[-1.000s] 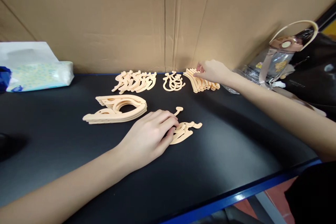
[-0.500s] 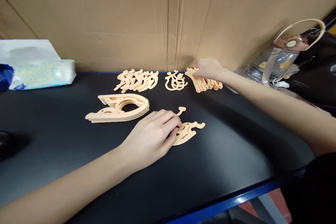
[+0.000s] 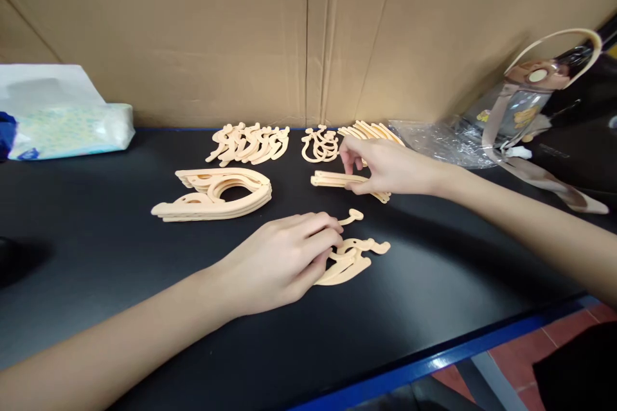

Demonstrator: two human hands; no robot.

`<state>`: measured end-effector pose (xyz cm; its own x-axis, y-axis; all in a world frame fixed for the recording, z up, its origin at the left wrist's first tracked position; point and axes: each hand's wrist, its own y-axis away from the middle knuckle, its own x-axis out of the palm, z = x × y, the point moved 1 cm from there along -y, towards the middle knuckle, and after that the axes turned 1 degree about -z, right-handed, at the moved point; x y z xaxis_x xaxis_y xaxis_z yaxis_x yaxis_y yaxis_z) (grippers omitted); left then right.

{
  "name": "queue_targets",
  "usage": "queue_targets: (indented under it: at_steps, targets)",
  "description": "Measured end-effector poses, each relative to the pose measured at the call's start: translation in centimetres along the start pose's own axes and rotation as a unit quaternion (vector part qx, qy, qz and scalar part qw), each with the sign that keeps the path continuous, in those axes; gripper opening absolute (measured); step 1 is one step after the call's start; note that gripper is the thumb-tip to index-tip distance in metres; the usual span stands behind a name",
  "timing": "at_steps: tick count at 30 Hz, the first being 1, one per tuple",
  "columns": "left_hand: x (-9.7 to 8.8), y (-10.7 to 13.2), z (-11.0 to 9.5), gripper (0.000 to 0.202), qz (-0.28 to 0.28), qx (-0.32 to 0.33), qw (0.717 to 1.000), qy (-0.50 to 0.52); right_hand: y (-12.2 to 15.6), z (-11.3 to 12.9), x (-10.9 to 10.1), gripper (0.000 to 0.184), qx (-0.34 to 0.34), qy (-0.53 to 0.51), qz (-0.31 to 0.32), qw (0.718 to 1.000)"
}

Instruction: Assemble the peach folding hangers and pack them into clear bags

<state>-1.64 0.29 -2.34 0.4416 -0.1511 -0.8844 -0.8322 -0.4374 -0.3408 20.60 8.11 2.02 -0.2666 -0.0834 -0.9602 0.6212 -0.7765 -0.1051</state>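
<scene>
My left hand [image 3: 284, 263] rests at mid-table with its fingers curled onto beige curved hanger parts [image 3: 354, 263]. One hook piece [image 3: 355, 214] pokes out past the fingertips; the rest under the palm is hidden. My right hand [image 3: 385, 167] pinches a long, narrow beige hanger arm [image 3: 330, 180] between thumb and fingers. Behind it lies a row of similar long arms [image 3: 371, 131]. A stack of folded beige hangers [image 3: 216, 205] lies left of my hands.
Along the cardboard wall [image 3: 193, 32] sit a pile of curved parts [image 3: 250, 144] and a pile of hooks [image 3: 319, 146]. A tissue pack [image 3: 67, 131] is at left. Clear plastic wrap [image 3: 443, 141] and a strapped bottle [image 3: 520, 103] are at right. The table has a blue edge [image 3: 409, 376].
My right hand has come back from the far row toward me, carrying a long hanger arm. My left hand stays on its parts; the view has shifted slightly.
</scene>
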Motion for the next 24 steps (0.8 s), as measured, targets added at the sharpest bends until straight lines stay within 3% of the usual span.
queue_targets:
  at_steps: [6, 10, 15, 20, 24]
  targets:
    - [0.1, -0.1, -0.1, 0.022, 0.022, 0.041, 0.999, -0.016, 0.4, 0.1, 0.9, 0.022, -0.027, -0.025, 0.011, 0.999]
    - [-0.1, -0.2, -0.1, 0.024, -0.033, 0.041, 0.997, -0.052, 1.7, 0.3, 0.7, 0.016, -0.08, -0.011, -0.043, 0.996]
    - [0.0, -0.3, 0.3, 0.027, -0.098, -0.015, 0.986, -0.135, 4.5, 1.4, 0.7, 0.02, -0.144, 0.013, -0.016, 0.989]
    - [0.5, -0.3, 0.8, 0.036, -0.08, -0.072, 0.979, -0.171, 5.9, 2.3, 1.4, 0.02, -0.196, 0.086, -0.017, 0.977]
    - [0.3, -0.5, 0.7, 0.033, -0.07, -0.084, 0.979, -0.172, 6.0, 2.1, 1.4, 0.016, -0.178, 0.058, -0.034, 0.982]
